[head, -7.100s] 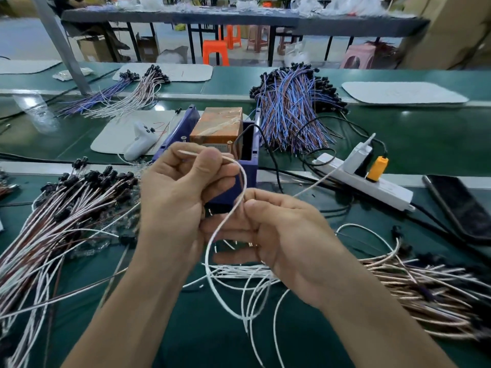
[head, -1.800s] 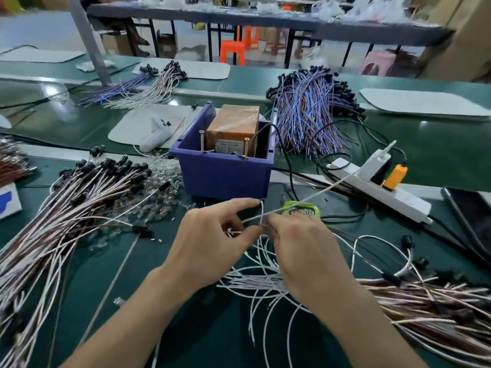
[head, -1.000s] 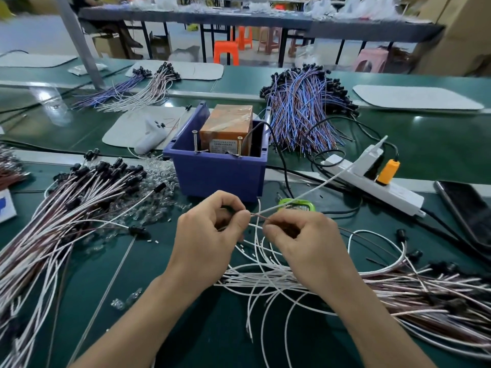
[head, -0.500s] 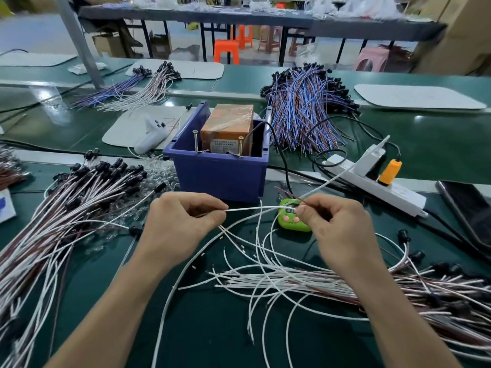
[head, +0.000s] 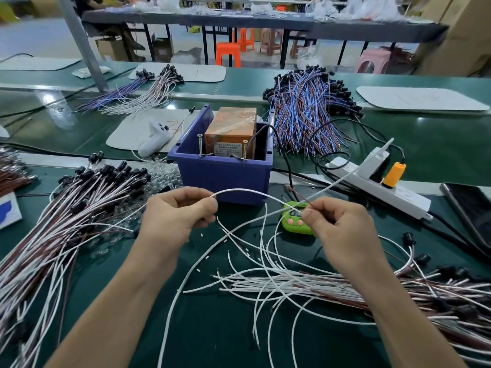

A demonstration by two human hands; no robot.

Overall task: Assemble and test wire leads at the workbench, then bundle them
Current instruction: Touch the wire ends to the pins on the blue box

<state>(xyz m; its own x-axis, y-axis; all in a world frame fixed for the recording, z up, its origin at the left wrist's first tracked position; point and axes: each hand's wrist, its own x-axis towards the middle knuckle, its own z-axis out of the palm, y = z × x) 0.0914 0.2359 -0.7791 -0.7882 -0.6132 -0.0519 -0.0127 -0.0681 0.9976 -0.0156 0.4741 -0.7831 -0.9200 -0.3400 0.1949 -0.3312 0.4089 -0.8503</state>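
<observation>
The white wire (head: pixel 244 190) arcs above the bench between the two hands, in front of the blue bin (head: pixel 223 179). The left hand (head: pixel 175 219) pinches one end between thumb and forefinger, its other fingers curled under. The right hand (head: pixel 342 232) pinches the other end the same way, and a short brown wire tip (head: pixel 293 191) sticks up out of that pinch. The hands are apart, level with each other, with the wire bowed upward between them.

Just behind the right fingertips lies a small green timer (head: pixel 295 220). Below the hands, loose white wires (head: pixel 265 282) are strewn over the green bench (head: pixel 212 333), and they run into a thick pile of white-and-brown leads (head: pixel 438 296) at the right. A bigger heap of leads with black caps (head: pixel 79 208) fans out to the left of the left forearm.

The bin holds an orange box (head: pixel 231 128) wrapped in clear film, with two screws standing at its near edge. Farther right are a white power strip (head: pixel 380 187) with an orange plug and a dark phone (head: pixel 467 208). Behind the bin lies a bundle of blue and brown leads (head: pixel 305 112).
</observation>
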